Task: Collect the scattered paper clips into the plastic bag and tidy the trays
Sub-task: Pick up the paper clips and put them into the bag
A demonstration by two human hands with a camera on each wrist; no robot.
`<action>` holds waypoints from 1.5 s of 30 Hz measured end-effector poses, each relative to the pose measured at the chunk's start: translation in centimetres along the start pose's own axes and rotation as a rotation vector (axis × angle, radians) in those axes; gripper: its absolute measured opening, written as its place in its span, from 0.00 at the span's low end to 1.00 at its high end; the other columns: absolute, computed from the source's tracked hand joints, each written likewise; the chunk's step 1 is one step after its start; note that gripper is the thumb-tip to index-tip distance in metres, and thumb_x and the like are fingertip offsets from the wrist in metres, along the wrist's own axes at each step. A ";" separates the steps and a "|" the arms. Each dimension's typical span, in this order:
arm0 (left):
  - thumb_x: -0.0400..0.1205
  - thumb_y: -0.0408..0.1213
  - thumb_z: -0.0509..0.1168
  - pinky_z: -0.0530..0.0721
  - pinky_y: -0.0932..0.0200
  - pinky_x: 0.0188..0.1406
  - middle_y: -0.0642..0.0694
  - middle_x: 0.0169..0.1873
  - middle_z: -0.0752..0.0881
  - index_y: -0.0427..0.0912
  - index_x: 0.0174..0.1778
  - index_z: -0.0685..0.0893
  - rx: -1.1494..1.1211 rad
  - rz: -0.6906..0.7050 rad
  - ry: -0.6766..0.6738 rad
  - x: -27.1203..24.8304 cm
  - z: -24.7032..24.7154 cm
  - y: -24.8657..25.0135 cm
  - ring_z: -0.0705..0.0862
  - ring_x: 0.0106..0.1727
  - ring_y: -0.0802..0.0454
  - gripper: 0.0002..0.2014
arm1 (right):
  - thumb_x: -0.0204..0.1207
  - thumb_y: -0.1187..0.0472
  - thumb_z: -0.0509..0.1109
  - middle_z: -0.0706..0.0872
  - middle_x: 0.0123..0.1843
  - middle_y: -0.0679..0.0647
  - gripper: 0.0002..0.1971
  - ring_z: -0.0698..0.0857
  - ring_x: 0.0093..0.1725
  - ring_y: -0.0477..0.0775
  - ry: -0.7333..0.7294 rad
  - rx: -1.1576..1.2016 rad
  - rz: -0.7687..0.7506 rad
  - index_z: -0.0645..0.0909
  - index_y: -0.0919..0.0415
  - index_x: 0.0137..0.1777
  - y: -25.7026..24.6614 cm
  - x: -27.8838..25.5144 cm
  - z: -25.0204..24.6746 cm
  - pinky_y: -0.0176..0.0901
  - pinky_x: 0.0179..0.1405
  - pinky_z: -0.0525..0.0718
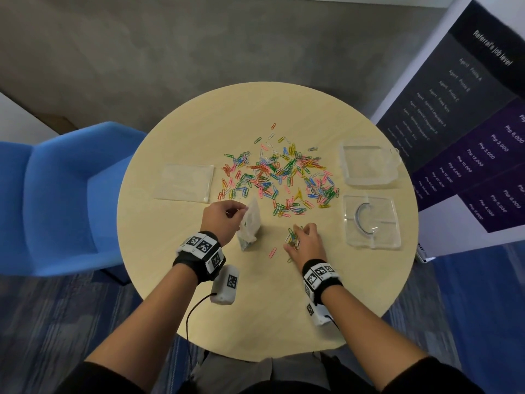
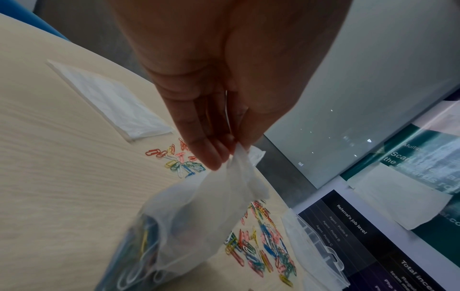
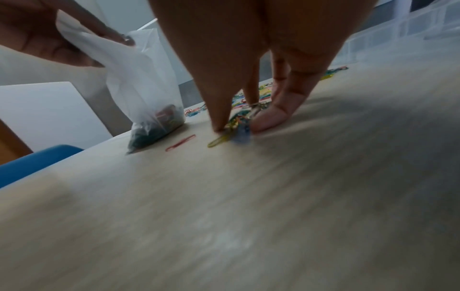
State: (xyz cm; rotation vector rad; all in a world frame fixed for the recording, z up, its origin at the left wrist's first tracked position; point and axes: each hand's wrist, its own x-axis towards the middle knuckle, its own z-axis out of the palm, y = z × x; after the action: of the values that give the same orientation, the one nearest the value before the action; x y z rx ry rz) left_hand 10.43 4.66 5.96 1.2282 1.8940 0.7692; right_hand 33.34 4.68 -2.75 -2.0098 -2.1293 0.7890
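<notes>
Coloured paper clips (image 1: 279, 173) lie scattered over the middle of the round table. My left hand (image 1: 224, 216) pinches the top of a clear plastic bag (image 1: 250, 223) that stands on the table with several clips in its bottom (image 2: 139, 254). The bag (image 3: 149, 92) shows at the left of the right wrist view. My right hand (image 1: 305, 237) is down on the table, fingers and thumb pinching a small bunch of clips (image 3: 239, 123). A single pink clip (image 1: 272, 252) lies between the hands. Two clear trays (image 1: 369, 163) (image 1: 372, 220) sit at the right.
A flat clear zip pouch (image 1: 186, 182) lies at the table's left. A blue chair (image 1: 62, 191) stands left of the table. A dark printed banner (image 1: 468, 132) stands close by the table's right edge. The near table edge is by my body.
</notes>
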 end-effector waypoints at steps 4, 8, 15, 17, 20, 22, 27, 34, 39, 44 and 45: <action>0.79 0.40 0.70 0.90 0.47 0.45 0.47 0.36 0.90 0.49 0.45 0.91 0.007 0.009 -0.004 -0.1 0.0 0.1 0.89 0.37 0.48 0.05 | 0.74 0.60 0.75 0.78 0.57 0.58 0.16 0.82 0.52 0.56 0.043 0.104 -0.044 0.85 0.64 0.61 -0.5 0.0 0.3 0.45 0.60 0.81; 0.79 0.40 0.70 0.90 0.46 0.45 0.47 0.36 0.90 0.48 0.45 0.91 0.017 0.007 -0.009 -0.2 -0.1 0.1 0.89 0.37 0.48 0.05 | 0.76 0.61 0.73 0.86 0.52 0.60 0.09 0.85 0.51 0.59 -0.015 -0.001 -0.032 0.89 0.63 0.53 -1.6 1.9 -0.8 0.44 0.54 0.83; 0.79 0.40 0.69 0.90 0.50 0.45 0.48 0.35 0.89 0.46 0.47 0.91 -0.001 -0.003 -0.026 -0.6 0.4 0.7 0.88 0.32 0.51 0.06 | 0.69 0.66 0.80 0.92 0.41 0.60 0.10 0.91 0.39 0.57 -0.128 0.610 0.463 0.90 0.67 0.49 -0.4 5.1 -3.8 0.44 0.44 0.91; 0.79 0.41 0.69 0.90 0.51 0.45 0.49 0.37 0.89 0.48 0.46 0.90 -0.031 -0.003 -0.034 -0.7 0.9 0.7 0.88 0.35 0.51 0.06 | 0.72 0.72 0.75 0.89 0.43 0.61 0.12 0.89 0.40 0.56 -0.211 1.101 0.572 0.84 0.74 0.55 -0.7 4.5 -5.0 0.40 0.42 0.91; 0.79 0.41 0.69 0.90 0.50 0.45 0.48 0.37 0.90 0.47 0.44 0.90 -0.090 -0.008 -0.034 -0.7 1.6 0.9 0.89 0.36 0.50 0.05 | 0.75 0.72 0.73 0.89 0.42 0.58 0.07 0.88 0.36 0.48 -0.345 1.458 0.576 0.84 0.72 0.52 -3.2 3.7 -6.7 0.33 0.38 0.89; 0.79 0.41 0.70 0.90 0.50 0.45 0.48 0.35 0.89 0.47 0.44 0.89 -0.106 0.004 -0.047 -0.5 2.1 1.2 0.88 0.35 0.51 0.04 | 0.76 0.72 0.72 0.90 0.38 0.55 0.05 0.89 0.34 0.46 -0.452 1.473 0.504 0.85 0.69 0.50 -5.3 3.1 -7.2 0.32 0.37 0.89; 0.80 0.36 0.69 0.83 0.64 0.44 0.47 0.40 0.90 0.46 0.47 0.90 -0.043 0.079 -0.058 -0.5 2.6 1.7 0.85 0.40 0.53 0.05 | 0.76 0.73 0.71 0.89 0.31 0.53 0.04 0.88 0.30 0.46 -0.510 1.314 0.428 0.85 0.67 0.45 -7.9 2.3 -6.4 0.34 0.38 0.89; 0.79 0.34 0.68 0.83 0.55 0.49 0.45 0.43 0.89 0.43 0.49 0.91 0.214 0.321 -0.051 -0.9 2.1 2.1 0.85 0.44 0.48 0.08 | 0.80 0.75 0.63 0.85 0.43 0.64 0.06 0.86 0.41 0.55 -0.539 1.375 0.534 0.82 0.73 0.47 -9.8 3.0 -5.1 0.39 0.42 0.89; 0.79 0.37 0.69 0.84 0.54 0.48 0.47 0.42 0.90 0.45 0.50 0.91 0.219 0.302 -0.051 -0.6 1.2 1.0 0.86 0.43 0.49 0.08 | 0.83 0.74 0.54 0.82 0.52 0.71 0.09 0.83 0.53 0.66 -0.569 1.729 0.750 0.76 0.78 0.53 -9.9 4.0 -5.0 0.54 0.64 0.80; 0.79 0.36 0.69 0.85 0.56 0.49 0.47 0.44 0.92 0.44 0.50 0.91 0.207 0.239 -0.056 -0.7 0.7 0.2 0.87 0.43 0.52 0.08 | 0.77 0.80 0.55 0.83 0.49 0.71 0.09 0.83 0.53 0.71 -0.572 1.512 0.595 0.76 0.76 0.51 -11.3 3.5 -5.1 0.57 0.67 0.79; 0.78 0.35 0.69 0.85 0.57 0.49 0.47 0.44 0.92 0.44 0.50 0.91 0.191 0.216 -0.043 -0.6 0.7 0.0 0.87 0.43 0.53 0.08 | 0.74 0.80 0.60 0.83 0.42 0.67 0.07 0.85 0.49 0.70 -0.516 1.294 0.494 0.79 0.74 0.43 -11.7 3.5 -5.0 0.56 0.62 0.82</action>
State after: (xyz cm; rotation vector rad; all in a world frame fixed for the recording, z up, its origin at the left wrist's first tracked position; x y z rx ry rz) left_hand 11.19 4.17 5.77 1.5748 1.8534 0.6779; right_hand 24.55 9.59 5.75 -1.5425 -0.6374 2.1536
